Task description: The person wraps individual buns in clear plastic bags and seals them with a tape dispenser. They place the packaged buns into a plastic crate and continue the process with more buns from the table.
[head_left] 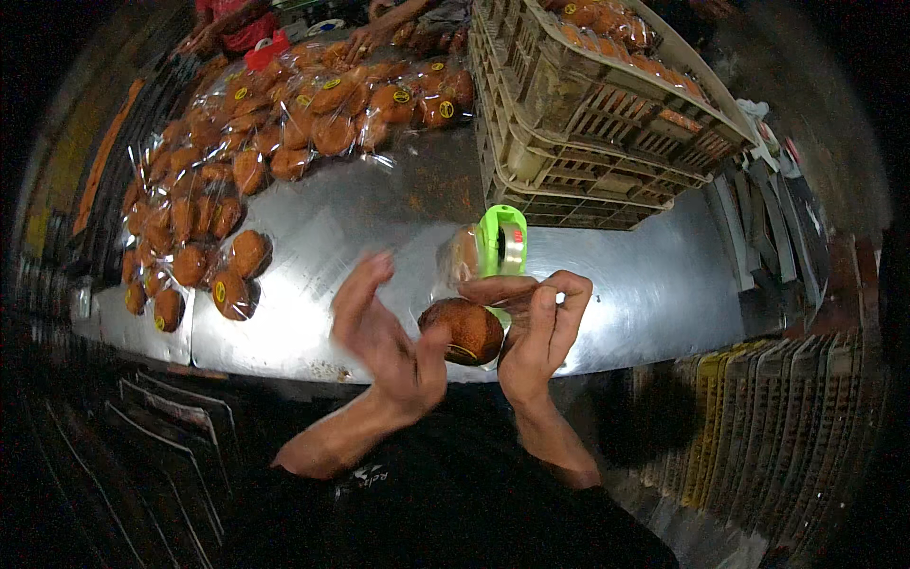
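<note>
Bun, round and dark brown, sits between the person's two bare hands, over the near edge of a shiny metal table. From where I stand, the left hand is spread and a little blurred, its fingers raised and its thumb lying across the bun's left side; whether that thumb presses on it, I cannot tell. Just right of the bun, the right hand has thumb and fingers bent close together, with something small and pale near the tips; I cannot tell whether it is being pinched. Beyond them stands a bright green tape dispenser, with a clear-wrapped bun just to its left. Over on the left, a broad heap of bagged brown buns covers the table, many with yellow stickers. Stacked beige crates stand behind the dispenser, and more buns fill the top one.
</note>
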Demonstrator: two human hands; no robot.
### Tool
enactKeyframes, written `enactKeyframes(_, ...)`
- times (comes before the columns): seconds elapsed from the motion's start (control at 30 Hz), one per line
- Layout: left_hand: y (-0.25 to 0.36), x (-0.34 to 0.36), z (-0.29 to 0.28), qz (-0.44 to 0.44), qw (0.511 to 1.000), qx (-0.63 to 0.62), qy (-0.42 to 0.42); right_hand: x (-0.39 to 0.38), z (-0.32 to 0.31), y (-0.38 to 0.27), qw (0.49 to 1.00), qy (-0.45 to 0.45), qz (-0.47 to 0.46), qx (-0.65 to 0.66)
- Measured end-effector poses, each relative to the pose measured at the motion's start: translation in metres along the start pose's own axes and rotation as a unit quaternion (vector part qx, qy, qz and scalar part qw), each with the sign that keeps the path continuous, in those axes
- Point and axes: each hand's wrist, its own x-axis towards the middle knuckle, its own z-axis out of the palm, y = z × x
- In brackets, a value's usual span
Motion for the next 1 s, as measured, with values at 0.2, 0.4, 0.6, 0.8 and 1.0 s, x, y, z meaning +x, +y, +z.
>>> enactKeyframes(0.2, 0.003, 0.007, -0.021, -0.354, 0.904, -0.098, -0.221, 0.004, 0.013, 0.006, 0.990, 0.009, -0.049, -0.133)
enactKeyframes(0.4, -0.009, 0.010, -0.033, -0.520, 0.809, -0.240, -0.133, -0.009, 0.024, 0.012, 0.870, -0.072, -0.258, -0.414)
enactKeyframes(0.6, -0.018, 0.005, -0.054, -0.121, 0.984, -0.057, -0.117, -0.018, 0.041, 0.017, 0.930, -0.173, -0.128, -0.297)
enactKeyframes(0.8, -0.047, 0.007, -0.072, -0.253, 0.908, -0.242, -0.230, -0.012, 0.036, -0.003, 0.876, -0.175, -0.160, -0.420)
enactKeyframes(1.0, -0.028, -0.012, -0.075, -0.403, 0.878, -0.209, -0.151, -0.013, 0.033, 0.002, 0.843, -0.201, -0.179, -0.466)
